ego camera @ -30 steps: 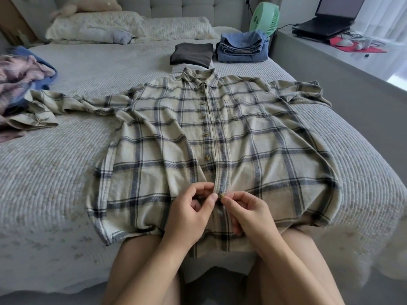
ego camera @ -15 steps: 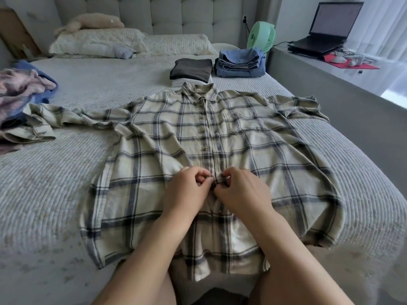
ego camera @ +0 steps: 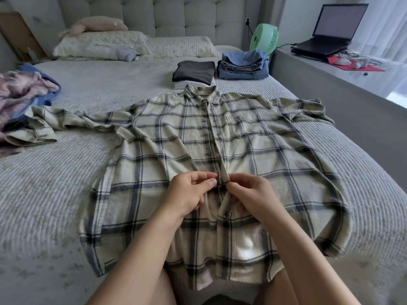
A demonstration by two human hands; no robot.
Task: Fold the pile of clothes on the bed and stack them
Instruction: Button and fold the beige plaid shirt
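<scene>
The plaid shirt (ego camera: pixel 220 155) lies spread face up on the bed (ego camera: pixel 55 194), hem hanging over the near edge. The left hand (ego camera: pixel 187 194) and right hand (ego camera: pixel 248 197) each pinch the placket at mid-front, buttoning it. Best to keep both edges aligned and flat, feeding the button fully through before smoothing.

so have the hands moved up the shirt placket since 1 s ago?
Yes. Both the left hand and right hand have shifted up the plaid shirt placket toward the collar; earlier they pinched near the hem at the bed edge.
</scene>
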